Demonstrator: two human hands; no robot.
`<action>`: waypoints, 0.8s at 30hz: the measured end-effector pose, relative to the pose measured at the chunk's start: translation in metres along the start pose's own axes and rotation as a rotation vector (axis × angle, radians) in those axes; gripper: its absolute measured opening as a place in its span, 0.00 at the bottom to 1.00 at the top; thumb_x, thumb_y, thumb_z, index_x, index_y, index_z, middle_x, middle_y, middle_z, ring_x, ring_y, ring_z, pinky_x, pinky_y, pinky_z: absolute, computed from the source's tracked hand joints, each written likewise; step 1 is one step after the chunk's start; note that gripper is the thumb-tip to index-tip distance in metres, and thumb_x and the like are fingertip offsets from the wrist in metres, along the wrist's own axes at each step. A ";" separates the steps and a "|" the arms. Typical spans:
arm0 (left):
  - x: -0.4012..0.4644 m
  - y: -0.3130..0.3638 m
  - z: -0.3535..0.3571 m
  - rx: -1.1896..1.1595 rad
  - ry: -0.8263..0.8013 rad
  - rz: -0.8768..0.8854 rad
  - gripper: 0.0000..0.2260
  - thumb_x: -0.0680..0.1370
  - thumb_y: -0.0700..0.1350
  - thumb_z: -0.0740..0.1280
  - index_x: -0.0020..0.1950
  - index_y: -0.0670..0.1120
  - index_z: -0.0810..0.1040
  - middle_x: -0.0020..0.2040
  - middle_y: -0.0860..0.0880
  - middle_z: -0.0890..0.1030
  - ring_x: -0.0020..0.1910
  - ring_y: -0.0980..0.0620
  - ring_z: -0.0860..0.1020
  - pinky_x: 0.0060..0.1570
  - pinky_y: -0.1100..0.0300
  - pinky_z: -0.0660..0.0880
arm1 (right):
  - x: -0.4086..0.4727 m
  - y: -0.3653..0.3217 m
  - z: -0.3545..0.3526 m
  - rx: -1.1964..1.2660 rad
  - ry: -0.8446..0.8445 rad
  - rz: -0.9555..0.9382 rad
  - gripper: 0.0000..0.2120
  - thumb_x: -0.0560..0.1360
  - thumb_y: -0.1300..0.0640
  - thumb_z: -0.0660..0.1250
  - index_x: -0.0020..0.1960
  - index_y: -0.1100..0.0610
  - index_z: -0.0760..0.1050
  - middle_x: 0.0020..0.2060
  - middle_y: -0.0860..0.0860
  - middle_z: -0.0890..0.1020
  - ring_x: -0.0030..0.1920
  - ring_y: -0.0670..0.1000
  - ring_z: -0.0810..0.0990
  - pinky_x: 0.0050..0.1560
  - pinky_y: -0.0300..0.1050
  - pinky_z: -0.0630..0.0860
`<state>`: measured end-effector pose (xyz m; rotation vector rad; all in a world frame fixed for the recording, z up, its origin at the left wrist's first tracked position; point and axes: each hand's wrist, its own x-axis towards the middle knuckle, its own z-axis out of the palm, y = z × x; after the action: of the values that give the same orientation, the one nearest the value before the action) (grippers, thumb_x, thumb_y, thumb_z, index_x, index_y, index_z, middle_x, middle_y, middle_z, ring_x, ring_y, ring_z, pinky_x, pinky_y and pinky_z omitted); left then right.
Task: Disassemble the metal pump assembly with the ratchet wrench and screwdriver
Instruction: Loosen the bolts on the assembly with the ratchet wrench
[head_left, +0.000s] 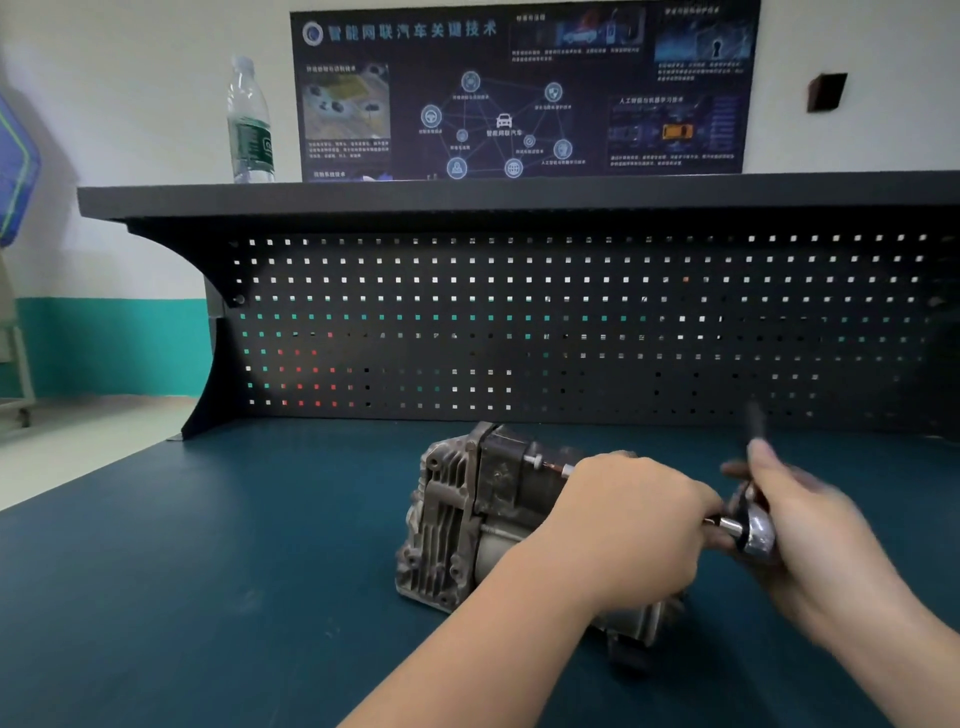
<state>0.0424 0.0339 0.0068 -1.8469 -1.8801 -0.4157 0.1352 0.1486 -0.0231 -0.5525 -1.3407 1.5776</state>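
Note:
The metal pump assembly (462, 514), grey with cooling fins, lies on its side on the dark teal bench top (208, 571). My left hand (634, 525) lies over its right part, fingers curled round it near the socket extension. My right hand (810, 525) grips the ratchet wrench (756, 530). The wrench's chrome head sits at the pump's right end and its dark handle points up, blurred by motion. No screwdriver is in sight.
A black pegboard back panel (571, 322) rises right behind the pump, with a shelf (467, 197) on top. A water bottle (250, 124) stands on the shelf's left end. The bench's left edge runs diagonally at the left.

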 end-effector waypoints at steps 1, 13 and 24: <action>0.000 0.000 -0.001 -0.008 -0.010 0.004 0.10 0.80 0.53 0.58 0.53 0.52 0.78 0.48 0.51 0.82 0.48 0.47 0.77 0.50 0.55 0.67 | -0.002 -0.002 0.000 -0.102 0.032 -0.218 0.14 0.80 0.46 0.59 0.42 0.52 0.76 0.23 0.49 0.74 0.23 0.49 0.71 0.28 0.42 0.72; -0.001 0.002 -0.004 -0.040 -0.016 -0.042 0.10 0.80 0.52 0.59 0.53 0.54 0.79 0.45 0.51 0.82 0.44 0.45 0.75 0.38 0.56 0.66 | 0.000 -0.003 -0.001 -0.018 -0.006 0.035 0.14 0.79 0.48 0.63 0.44 0.59 0.76 0.22 0.51 0.71 0.20 0.49 0.67 0.22 0.39 0.67; 0.000 0.005 0.002 0.030 0.044 0.002 0.07 0.79 0.49 0.61 0.48 0.52 0.78 0.42 0.51 0.80 0.43 0.48 0.77 0.45 0.58 0.63 | -0.012 -0.006 0.001 -0.120 0.079 -0.243 0.14 0.78 0.45 0.61 0.39 0.52 0.74 0.23 0.51 0.75 0.23 0.50 0.72 0.24 0.40 0.70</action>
<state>0.0467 0.0348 0.0046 -1.8053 -1.8454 -0.4228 0.1421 0.1372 -0.0198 -0.4985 -1.3929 1.2733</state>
